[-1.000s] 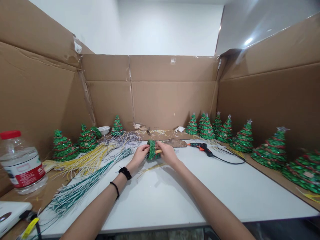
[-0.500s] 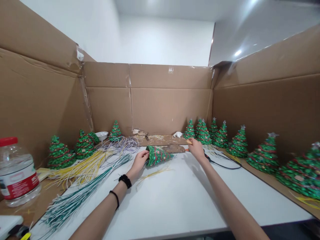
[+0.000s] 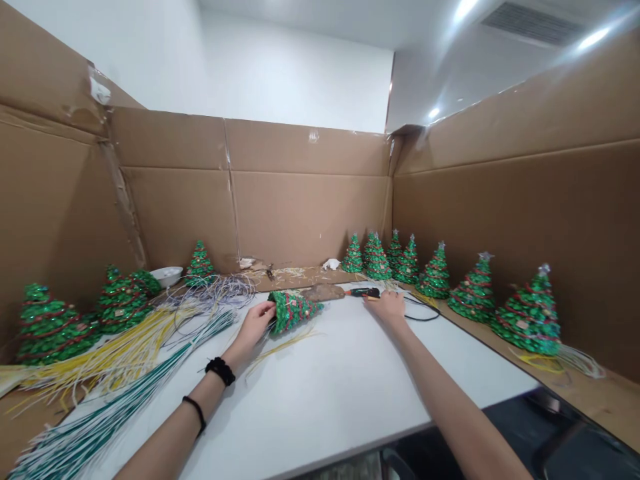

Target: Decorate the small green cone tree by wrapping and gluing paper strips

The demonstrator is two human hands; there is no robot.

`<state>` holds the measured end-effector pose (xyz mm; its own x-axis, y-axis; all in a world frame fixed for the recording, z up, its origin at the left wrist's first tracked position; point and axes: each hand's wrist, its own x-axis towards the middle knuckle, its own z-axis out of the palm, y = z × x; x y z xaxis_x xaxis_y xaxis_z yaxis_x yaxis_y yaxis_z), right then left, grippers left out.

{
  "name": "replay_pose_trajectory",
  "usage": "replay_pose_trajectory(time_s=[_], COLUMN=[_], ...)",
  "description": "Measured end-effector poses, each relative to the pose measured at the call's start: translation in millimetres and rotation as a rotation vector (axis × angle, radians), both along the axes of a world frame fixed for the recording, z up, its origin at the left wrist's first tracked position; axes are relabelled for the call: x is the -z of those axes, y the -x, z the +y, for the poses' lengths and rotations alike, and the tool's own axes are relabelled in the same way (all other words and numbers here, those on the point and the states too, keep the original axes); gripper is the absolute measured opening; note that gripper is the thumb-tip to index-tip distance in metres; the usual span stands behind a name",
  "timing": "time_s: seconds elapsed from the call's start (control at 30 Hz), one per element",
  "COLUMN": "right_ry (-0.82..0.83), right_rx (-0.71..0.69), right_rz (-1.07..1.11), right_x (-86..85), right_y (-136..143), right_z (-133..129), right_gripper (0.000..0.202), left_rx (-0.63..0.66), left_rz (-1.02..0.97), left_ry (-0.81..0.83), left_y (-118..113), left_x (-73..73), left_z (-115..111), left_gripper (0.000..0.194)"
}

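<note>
A small green tree with red garland (image 3: 295,311) lies on its side on the white table (image 3: 330,393), its tip pointing right. My left hand (image 3: 259,319) is closed on the rim of its base; the fingertips inside are partly hidden. Further right, my right hand (image 3: 389,307) rests low over the table with its fingers closed round a thin wooden-coloured stick (image 3: 371,299). Just beyond those fingers lies a black tool with an orange tip (image 3: 363,292), its cable curving to the right. The tool's tip touches or nearly touches a brown lump (image 3: 324,292).
Green trees, several with stars (image 3: 473,290), line the right side. More trees (image 3: 123,300) stand at left near a white bowl (image 3: 167,275). Yellow strands (image 3: 135,340) and teal strands (image 3: 125,400) spread over the left side. Cardboard walls (image 3: 310,207) surround the table.
The view has turned to the right. My right hand has come down beside the black tool, which now shows beyond it. My left hand still holds the tree's base.
</note>
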<state>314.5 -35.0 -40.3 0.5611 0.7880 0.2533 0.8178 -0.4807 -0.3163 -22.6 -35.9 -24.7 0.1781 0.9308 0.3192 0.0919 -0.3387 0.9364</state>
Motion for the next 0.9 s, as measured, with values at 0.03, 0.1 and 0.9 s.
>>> replay_pose_trajectory(time_s=[0.03,0.1,0.9], right_ry=[0.007,0.016,-0.298], right_rx=[0.003,0.004,-0.583], right_rz=[0.006,0.008,1.115], right_x=[0.5,1.9,-39.5], right_y=[1.1,3.2,24.7], right_z=[0.2,1.0,-13.8], right_gripper=[0.062,0.059,0.035], left_rx=[0.003,0.018,0.068], left_rz=[0.004,0.007,0.091], left_ry=[0.005,0.013,-0.054], left_y=[-1.4,-4.1,-17.2], left_x=[-0.1,-0.2,-0.5], left_z=[-1.1,-3.2,-12.5], left_gripper=[0.024,0.025,0.021])
